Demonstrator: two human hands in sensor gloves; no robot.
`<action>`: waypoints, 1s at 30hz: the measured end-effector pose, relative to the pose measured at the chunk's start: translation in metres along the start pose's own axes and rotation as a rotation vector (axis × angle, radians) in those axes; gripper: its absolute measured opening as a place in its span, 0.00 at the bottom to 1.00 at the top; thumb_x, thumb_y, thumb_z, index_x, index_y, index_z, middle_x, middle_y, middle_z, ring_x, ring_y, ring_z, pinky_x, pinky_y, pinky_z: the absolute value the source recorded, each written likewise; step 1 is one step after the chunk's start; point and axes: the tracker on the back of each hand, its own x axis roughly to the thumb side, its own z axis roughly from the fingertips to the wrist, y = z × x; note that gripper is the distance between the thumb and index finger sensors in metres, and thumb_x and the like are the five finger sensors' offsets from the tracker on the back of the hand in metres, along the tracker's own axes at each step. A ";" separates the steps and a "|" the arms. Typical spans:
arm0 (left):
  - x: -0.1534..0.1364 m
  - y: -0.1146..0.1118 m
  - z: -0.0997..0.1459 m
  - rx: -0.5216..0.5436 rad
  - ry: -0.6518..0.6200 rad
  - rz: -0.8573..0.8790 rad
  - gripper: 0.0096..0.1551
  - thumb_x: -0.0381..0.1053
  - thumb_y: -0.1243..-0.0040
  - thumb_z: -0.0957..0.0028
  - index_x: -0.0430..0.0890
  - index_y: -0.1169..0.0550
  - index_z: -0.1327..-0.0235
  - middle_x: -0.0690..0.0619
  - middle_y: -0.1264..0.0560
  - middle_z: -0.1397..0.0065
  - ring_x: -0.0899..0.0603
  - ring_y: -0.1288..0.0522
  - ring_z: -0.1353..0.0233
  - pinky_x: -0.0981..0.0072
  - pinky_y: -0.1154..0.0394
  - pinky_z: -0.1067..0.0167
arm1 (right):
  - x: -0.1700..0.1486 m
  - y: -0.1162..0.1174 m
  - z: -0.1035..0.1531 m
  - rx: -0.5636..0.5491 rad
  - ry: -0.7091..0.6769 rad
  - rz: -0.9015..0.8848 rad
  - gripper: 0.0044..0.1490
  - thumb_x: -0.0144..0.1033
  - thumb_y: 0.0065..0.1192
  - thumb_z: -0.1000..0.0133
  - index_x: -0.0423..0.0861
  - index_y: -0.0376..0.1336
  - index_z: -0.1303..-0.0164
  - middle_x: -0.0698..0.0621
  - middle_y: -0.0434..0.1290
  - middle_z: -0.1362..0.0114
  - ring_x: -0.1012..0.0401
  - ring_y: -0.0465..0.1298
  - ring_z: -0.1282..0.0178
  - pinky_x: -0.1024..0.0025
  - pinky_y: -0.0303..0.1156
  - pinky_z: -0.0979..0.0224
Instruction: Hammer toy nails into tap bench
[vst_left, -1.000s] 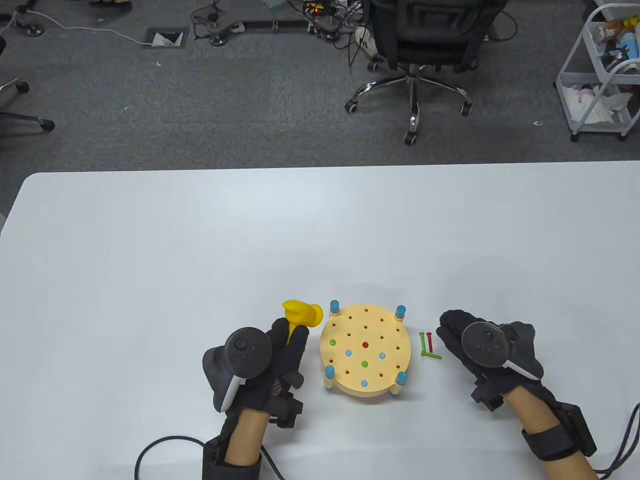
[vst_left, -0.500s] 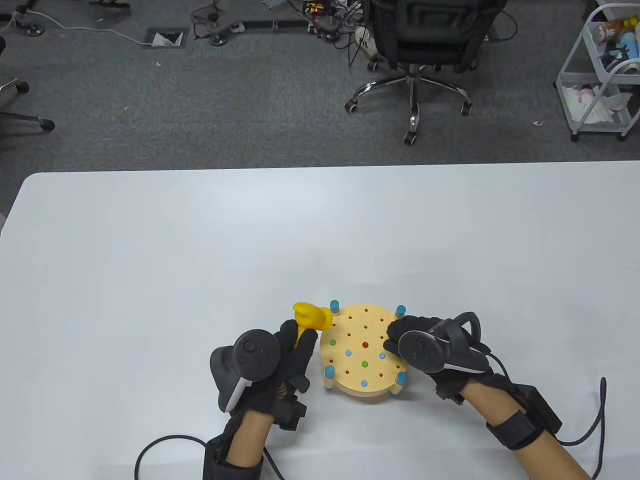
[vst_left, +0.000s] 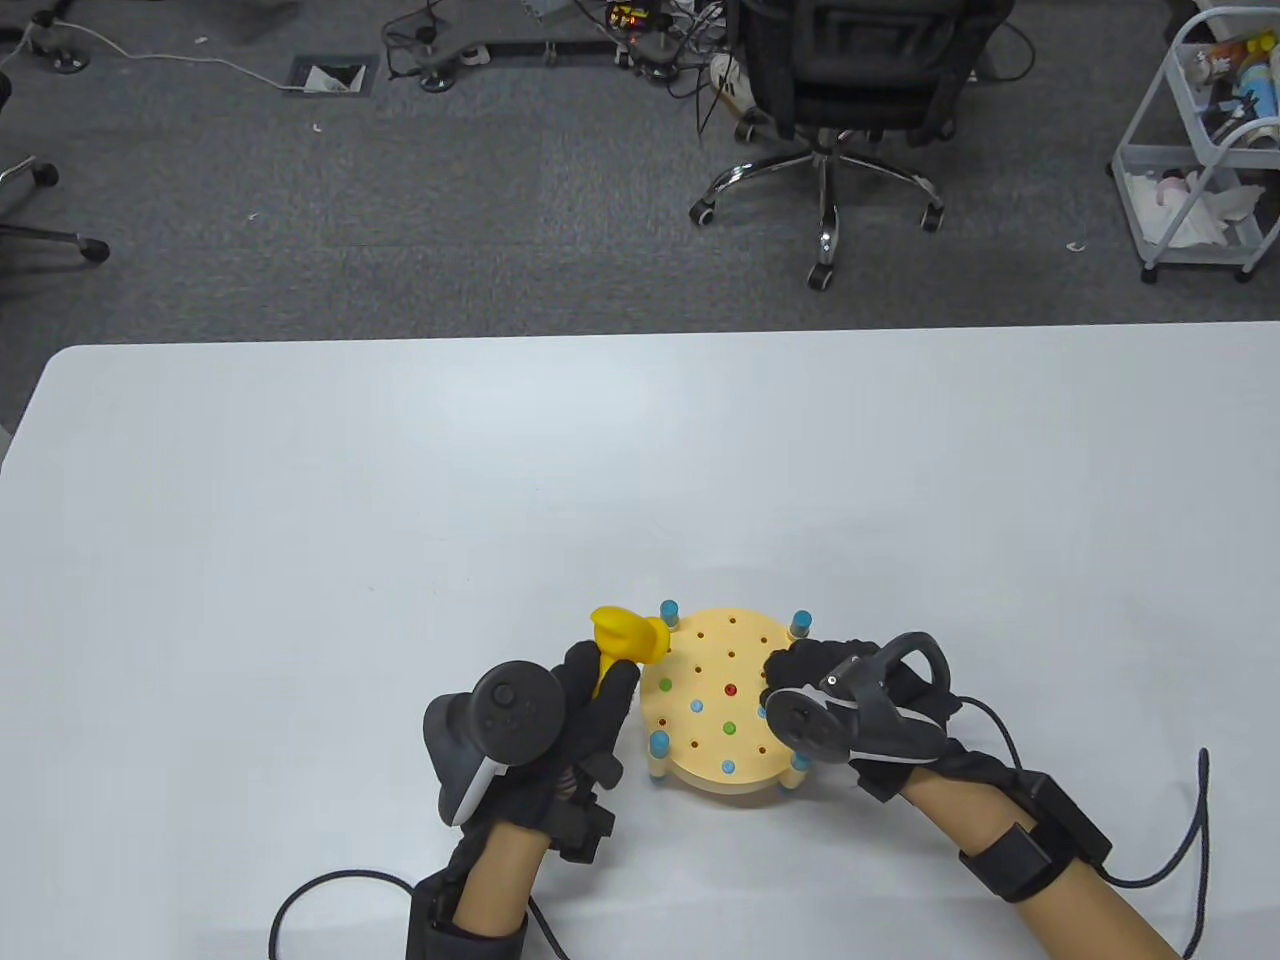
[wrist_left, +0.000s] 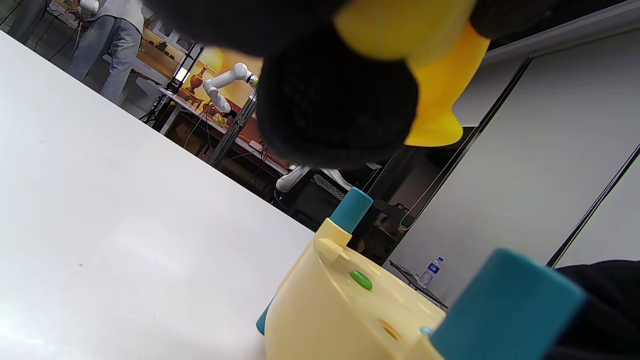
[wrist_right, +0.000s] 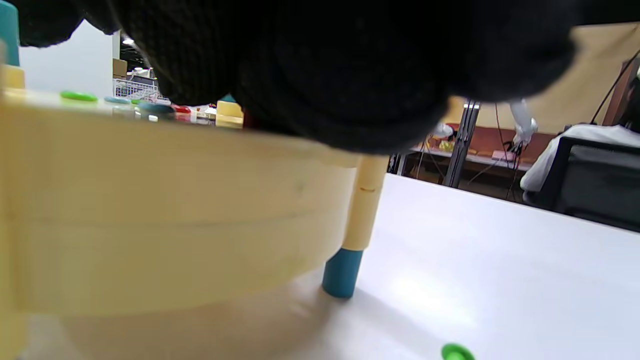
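Observation:
The round yellow tap bench (vst_left: 715, 665) with blue corner posts stands on the white table near the front edge. Red (vst_left: 730, 690), green (vst_left: 665, 685) and blue (vst_left: 697, 706) toy nails sit in its holes. My left hand (vst_left: 590, 690) grips the handle of the yellow toy hammer (vst_left: 625, 635), whose head is at the bench's left rim; it also shows in the left wrist view (wrist_left: 435, 90). My right hand (vst_left: 785, 668) rests with curled fingers on the bench's right part. Whether it holds a nail is hidden. A green nail head (wrist_right: 457, 352) lies on the table beside the bench (wrist_right: 150, 200).
The white table (vst_left: 400, 500) stretches far and left of the bench. Glove cables (vst_left: 1195, 830) trail at the front edge. An office chair (vst_left: 830, 110) and a white cart (vst_left: 1200, 150) stand on the floor beyond the table.
My right hand moved left from beside the loose nails onto the bench's right part, covering the spot where they lay. My left hand brought the hammer slightly right, toward the bench.

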 end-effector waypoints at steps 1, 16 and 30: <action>0.000 0.000 0.000 -0.001 -0.001 -0.002 0.36 0.69 0.53 0.54 0.44 0.20 0.49 0.45 0.11 0.72 0.49 0.20 0.90 0.65 0.24 0.88 | 0.000 0.000 0.000 0.002 0.005 0.000 0.25 0.50 0.60 0.52 0.49 0.71 0.51 0.50 0.81 0.59 0.64 0.83 0.73 0.71 0.82 0.62; 0.008 -0.004 0.002 -0.006 -0.045 -0.030 0.36 0.69 0.53 0.54 0.44 0.20 0.49 0.45 0.11 0.72 0.49 0.20 0.90 0.65 0.24 0.88 | -0.073 0.016 -0.002 -0.083 0.289 -0.444 0.46 0.58 0.54 0.52 0.47 0.58 0.25 0.40 0.70 0.30 0.57 0.80 0.48 0.63 0.77 0.47; 0.062 -0.015 0.014 -0.064 -0.243 -0.171 0.36 0.69 0.51 0.54 0.45 0.19 0.48 0.45 0.11 0.70 0.48 0.20 0.88 0.64 0.23 0.87 | -0.078 0.062 -0.008 -0.062 0.248 -0.691 0.37 0.54 0.56 0.51 0.50 0.62 0.33 0.44 0.74 0.36 0.58 0.81 0.51 0.65 0.78 0.49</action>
